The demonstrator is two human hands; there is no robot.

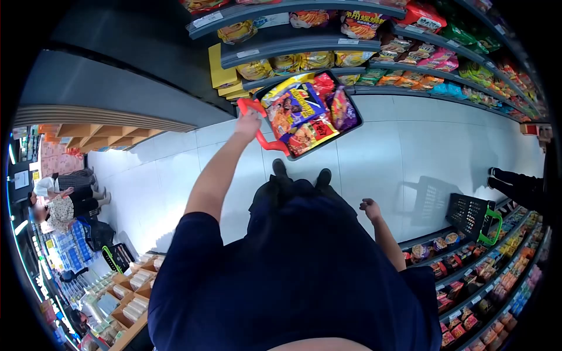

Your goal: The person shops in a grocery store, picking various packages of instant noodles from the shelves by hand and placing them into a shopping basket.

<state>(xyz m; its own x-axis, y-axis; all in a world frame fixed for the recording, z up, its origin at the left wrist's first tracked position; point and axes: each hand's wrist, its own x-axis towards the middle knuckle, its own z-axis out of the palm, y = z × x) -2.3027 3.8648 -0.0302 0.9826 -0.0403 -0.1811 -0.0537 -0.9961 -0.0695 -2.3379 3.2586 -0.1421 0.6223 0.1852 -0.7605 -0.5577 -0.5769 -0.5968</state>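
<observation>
My left hand (249, 124) is wrapped round the red handle (270, 144) of a black shopping basket (324, 147) in front of me. Bright food packets fill the basket. Among them are a purple and yellow packet (307, 104), a red and yellow packet (310, 133) and a pink and purple one (341, 108). My right hand (370, 209) hangs at my side over the pale floor, touching nothing. Its fingers are loosely bent and a little apart, with nothing visible in them.
Shelves (298, 44) of bagged food run along the front and right. Behind me on the right stand shelves (468, 275) of packets. A green-handled basket (465, 212) is near a person in dark trousers (515, 182). Other people (61, 202) are at the left, near wooden bins (132, 292).
</observation>
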